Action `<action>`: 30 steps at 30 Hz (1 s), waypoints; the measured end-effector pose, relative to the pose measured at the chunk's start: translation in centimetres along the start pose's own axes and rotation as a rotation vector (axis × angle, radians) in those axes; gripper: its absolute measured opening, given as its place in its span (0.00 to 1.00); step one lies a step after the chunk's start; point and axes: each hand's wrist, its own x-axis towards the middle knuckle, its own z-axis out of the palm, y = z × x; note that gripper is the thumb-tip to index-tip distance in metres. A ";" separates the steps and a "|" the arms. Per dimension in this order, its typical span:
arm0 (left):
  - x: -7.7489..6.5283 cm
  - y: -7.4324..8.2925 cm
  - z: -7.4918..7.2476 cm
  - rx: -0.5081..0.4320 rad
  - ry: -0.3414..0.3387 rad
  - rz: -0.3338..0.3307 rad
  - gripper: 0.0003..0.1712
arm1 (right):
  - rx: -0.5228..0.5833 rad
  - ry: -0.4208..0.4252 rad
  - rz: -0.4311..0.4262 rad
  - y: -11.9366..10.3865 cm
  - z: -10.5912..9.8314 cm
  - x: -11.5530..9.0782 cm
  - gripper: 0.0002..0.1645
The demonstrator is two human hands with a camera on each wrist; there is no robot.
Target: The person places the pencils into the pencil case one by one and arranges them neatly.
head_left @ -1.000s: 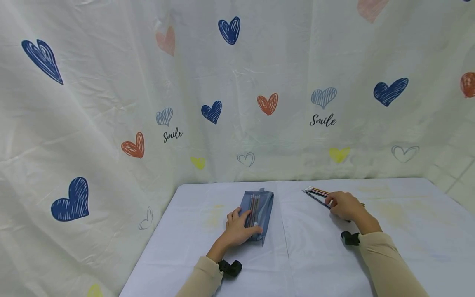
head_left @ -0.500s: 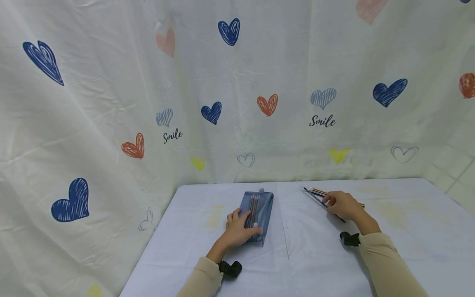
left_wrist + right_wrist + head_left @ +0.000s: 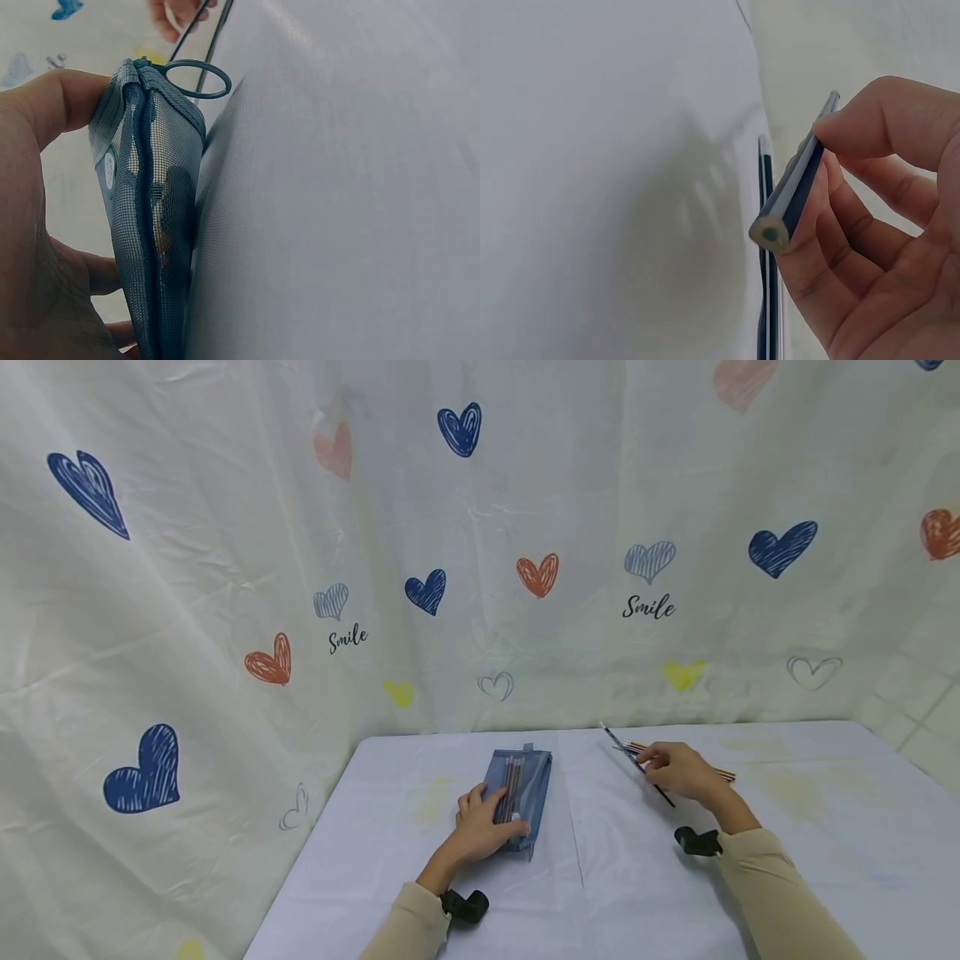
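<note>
My left hand (image 3: 480, 827) rests on a blue mesh pencil case (image 3: 534, 785), fingers and thumb spread over its upper face. Several slim pencils show inside it. The left wrist view has the case (image 3: 166, 187) end-on, with its zip and a ring-shaped pull near my thumb. To the right, my right hand (image 3: 678, 772) pinches a dark pencil with pale stripes (image 3: 787, 199) between thumb and fingers. Its flat end with the core faces the right wrist camera. Under that hand, several more pencils (image 3: 726, 774) lie together on the table, partly hidden by it.
A white cloth covers the table (image 3: 600, 877), with a crease running down its middle. Behind it hangs a pale curtain (image 3: 570, 660) printed with hearts and the word Smile. Black cameras sit on both wrists.
The pinched pencil has come up off the other pencils and shifted left, its far tip now higher in view. My right hand has moved slightly left; the left hand stays on the case.
</note>
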 end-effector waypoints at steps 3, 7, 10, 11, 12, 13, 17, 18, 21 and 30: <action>0.0 -0.2 0.1 -0.005 0.002 -0.004 0.51 | 0.045 -0.013 -0.001 -0.5 0.3 0.0 0.21; 0.0 -0.3 0.1 -0.011 0.002 -0.007 0.51 | 0.083 -0.022 0.007 -0.8 0.7 0.2 0.21; 0.0 -0.3 0.1 -0.010 0.002 -0.004 0.51 | 0.105 -0.023 0.012 -1.0 1.0 0.3 0.21; 0.0 -0.3 0.1 -0.008 0.003 -0.003 0.51 | 0.110 -0.021 0.014 -1.1 1.1 0.3 0.22; 0.0 -0.3 0.1 -0.008 0.004 -0.001 0.51 | 0.117 -0.023 0.012 -1.1 1.1 0.3 0.22; 0.1 -0.3 0.1 -0.004 0.005 0.001 0.51 | 0.124 -0.023 0.016 -1.2 1.2 0.3 0.22; 0.1 -0.3 0.1 -0.004 0.002 0.003 0.51 | 0.140 -0.027 0.032 -1.6 1.6 0.2 0.22; 0.1 -0.3 0.1 -0.005 0.001 0.003 0.51 | 0.144 -0.030 0.035 -1.7 1.7 0.2 0.22; 0.1 -0.3 0.1 -0.009 -0.001 0.002 0.51 | 0.143 -0.037 0.043 -1.9 2.0 0.2 0.21; 0.0 -0.1 -0.1 -0.007 0.001 -0.001 0.51 | 0.179 -0.081 0.040 -2.6 3.3 0.1 0.20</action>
